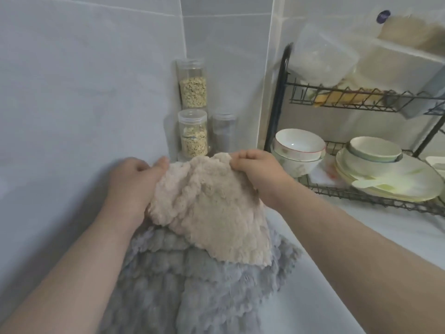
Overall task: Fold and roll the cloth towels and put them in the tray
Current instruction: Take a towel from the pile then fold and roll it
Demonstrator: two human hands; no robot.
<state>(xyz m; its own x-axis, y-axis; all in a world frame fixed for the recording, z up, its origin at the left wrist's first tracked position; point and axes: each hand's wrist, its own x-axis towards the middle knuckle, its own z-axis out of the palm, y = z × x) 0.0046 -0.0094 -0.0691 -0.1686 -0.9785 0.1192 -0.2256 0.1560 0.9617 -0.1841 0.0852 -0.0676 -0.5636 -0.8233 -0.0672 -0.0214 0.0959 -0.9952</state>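
A fluffy beige towel (212, 208) hangs crumpled between both hands above the counter. My left hand (134, 182) grips its left side, the thumb on top of the cloth. My right hand (257, 172) pinches the towel's upper right edge with curled fingers. Below it a grey scalloped towel (192, 290) lies spread on the white counter, its upper part covered by the beige one. No tray for the towels is in view.
Clear jars of grain (193, 136) stand stacked in the corner behind the towels. To the right a black wire dish rack (361, 196) holds bowls (298, 145) and plates (395, 179), with plastic containers on its top shelf. A white wall rises on the left.
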